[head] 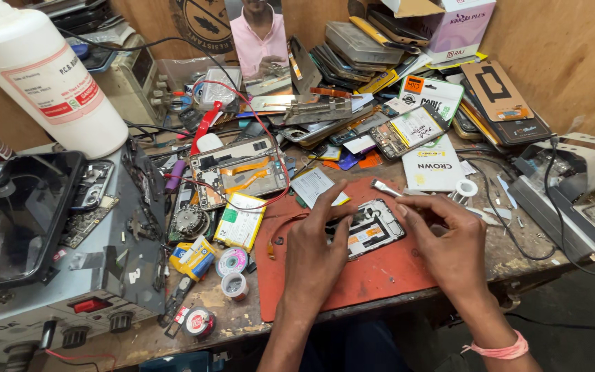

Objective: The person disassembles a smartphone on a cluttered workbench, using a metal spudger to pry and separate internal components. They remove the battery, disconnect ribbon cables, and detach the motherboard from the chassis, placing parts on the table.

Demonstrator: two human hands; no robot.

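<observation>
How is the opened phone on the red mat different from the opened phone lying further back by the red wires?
The phone on the red mat lies under both hands, left hand and right hand; the rear phone lies untouched. The rear one shows orange ribbon cables and looks larger. Both have their backs off.

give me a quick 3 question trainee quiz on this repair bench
1. True or false: the opened phone lies on the red mat.
2. Which hand holds the small metal tool? A left hand B right hand
3. What stands at the far left of the bench?

Key: 1 true. 2 B; its fingers pinch it. 3 A white plastic bottle.
</observation>
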